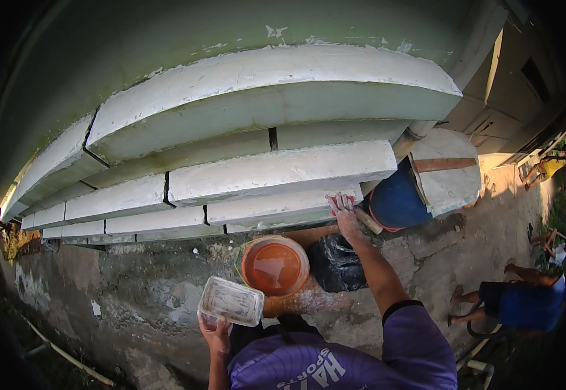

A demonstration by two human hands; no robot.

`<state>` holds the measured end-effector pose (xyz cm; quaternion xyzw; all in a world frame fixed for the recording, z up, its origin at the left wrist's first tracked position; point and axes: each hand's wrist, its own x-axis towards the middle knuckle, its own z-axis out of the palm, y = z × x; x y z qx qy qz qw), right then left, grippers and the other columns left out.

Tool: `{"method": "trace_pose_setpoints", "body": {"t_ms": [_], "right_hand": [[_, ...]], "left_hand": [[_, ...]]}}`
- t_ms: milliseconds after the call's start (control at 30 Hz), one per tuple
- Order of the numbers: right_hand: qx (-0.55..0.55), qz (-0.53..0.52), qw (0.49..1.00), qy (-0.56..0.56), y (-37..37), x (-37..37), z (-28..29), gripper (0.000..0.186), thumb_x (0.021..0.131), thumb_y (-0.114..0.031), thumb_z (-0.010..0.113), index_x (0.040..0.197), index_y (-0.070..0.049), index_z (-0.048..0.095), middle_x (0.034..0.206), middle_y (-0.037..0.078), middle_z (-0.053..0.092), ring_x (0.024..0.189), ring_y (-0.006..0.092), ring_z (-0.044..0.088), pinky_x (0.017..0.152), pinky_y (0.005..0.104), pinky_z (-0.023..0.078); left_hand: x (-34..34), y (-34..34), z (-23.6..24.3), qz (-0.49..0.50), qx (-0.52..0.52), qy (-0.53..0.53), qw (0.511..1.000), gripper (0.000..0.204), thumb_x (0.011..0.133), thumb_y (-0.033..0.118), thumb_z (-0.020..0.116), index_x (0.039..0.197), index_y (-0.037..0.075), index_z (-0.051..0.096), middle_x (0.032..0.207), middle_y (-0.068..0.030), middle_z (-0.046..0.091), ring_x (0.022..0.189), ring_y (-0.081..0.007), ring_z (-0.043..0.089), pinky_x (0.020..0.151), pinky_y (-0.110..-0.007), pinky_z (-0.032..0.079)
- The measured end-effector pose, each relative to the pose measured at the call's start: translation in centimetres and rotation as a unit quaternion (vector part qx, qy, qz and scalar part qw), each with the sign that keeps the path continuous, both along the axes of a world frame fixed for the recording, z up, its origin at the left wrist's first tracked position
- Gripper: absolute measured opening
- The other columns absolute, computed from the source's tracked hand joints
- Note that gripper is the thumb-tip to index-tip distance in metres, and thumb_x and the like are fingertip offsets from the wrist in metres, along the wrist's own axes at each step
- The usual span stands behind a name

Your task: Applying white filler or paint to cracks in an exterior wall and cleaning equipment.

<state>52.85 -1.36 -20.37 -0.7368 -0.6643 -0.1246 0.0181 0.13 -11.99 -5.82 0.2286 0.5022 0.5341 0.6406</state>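
Observation:
My left hand (215, 334) grips the near edge of a shallow rectangular tub (205, 288), its inside smeared with white paste. Stretched out far to the right, my right hand (343, 205) presses a small red piece (333, 206) against the right end of the lowest white-coated ledge (276, 204). Fingers cover most of the red piece, so its exact kind is hidden. White residue marks these fingers. On the ground between my arms stand an orange bucket (303, 255) and a black plastic bag (339, 261).
More white-coated ledges (283, 168) step up the green wall (231, 32). Past my right hand sits a blue barrel (395, 195) beside a pale board (455, 179). A person in blue (523, 304) is at the right; one in yellow (546, 169) is farther off. Pipes (68, 354) lie lower left.

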Motion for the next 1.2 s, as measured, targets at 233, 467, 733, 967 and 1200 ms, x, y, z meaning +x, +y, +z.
{"method": "trace_pose_setpoints", "body": {"t_ms": [233,467,733,967,1200], "right_hand": [[-0.042,-0.005,0.999,0.013,-1.7,-1.4,1.3,0.061,0.093,-0.021,0.049,0.150,-0.015,0.027,0.144,0.024,0.038,0.132,0.0409,0.037,0.110,0.0500,0.028],[-0.226,0.030,0.971,0.075,-8.6,-4.8,0.1,0.045,0.092,-0.018,0.047,0.136,-0.010,0.046,0.127,0.017,0.055,0.121,0.0349,0.049,0.105,0.0497,0.034],[0.135,0.018,0.958,0.252,-4.3,-1.5,4.6,0.046,0.080,-0.002,0.061,0.126,-0.007,0.056,0.112,0.013,0.065,0.101,0.0330,0.061,0.090,0.0419,0.047],[0.209,-0.041,0.458,0.863,-1.0,-1.5,7.0,0.035,0.076,0.007,0.056,0.109,-0.005,0.061,0.096,0.004,0.065,0.083,0.0143,0.064,0.065,0.0280,0.050],[0.234,-0.130,0.588,0.763,-0.6,-0.2,6.0,0.025,0.082,0.001,0.054,0.104,-0.006,0.063,0.096,0.004,0.064,0.079,0.0117,0.061,0.061,0.0231,0.049]], "left_hand": [[0.8,0.3,0.4,0.009,0.024,-0.001,1.000,0.081,0.081,-0.009,0.065,0.146,0.009,0.021,0.134,-0.0125,0.043,0.110,-0.0242,0.055,0.079,-0.036,0.057],[0.1,1.1,0.5,0.012,0.030,0.012,0.999,0.078,0.082,0.000,0.067,0.146,0.011,0.023,0.136,-0.0106,0.041,0.113,-0.0234,0.053,0.078,-0.033,0.055],[0.2,2.1,0.7,-0.002,0.039,0.009,0.999,0.079,0.082,0.001,0.068,0.146,0.011,0.023,0.138,-0.0093,0.040,0.113,-0.0213,0.052,0.080,-0.033,0.054],[-0.3,1.1,0.9,-0.003,0.030,0.023,0.999,0.082,0.081,0.001,0.069,0.147,0.012,0.021,0.138,-0.0087,0.040,0.112,-0.0198,0.053,0.075,-0.029,0.054],[-1.7,0.1,0.2,0.028,0.026,0.026,0.999,0.088,0.081,0.002,0.070,0.150,0.012,0.016,0.140,-0.0101,0.038,0.113,-0.0211,0.052,0.081,-0.032,0.054]]}}
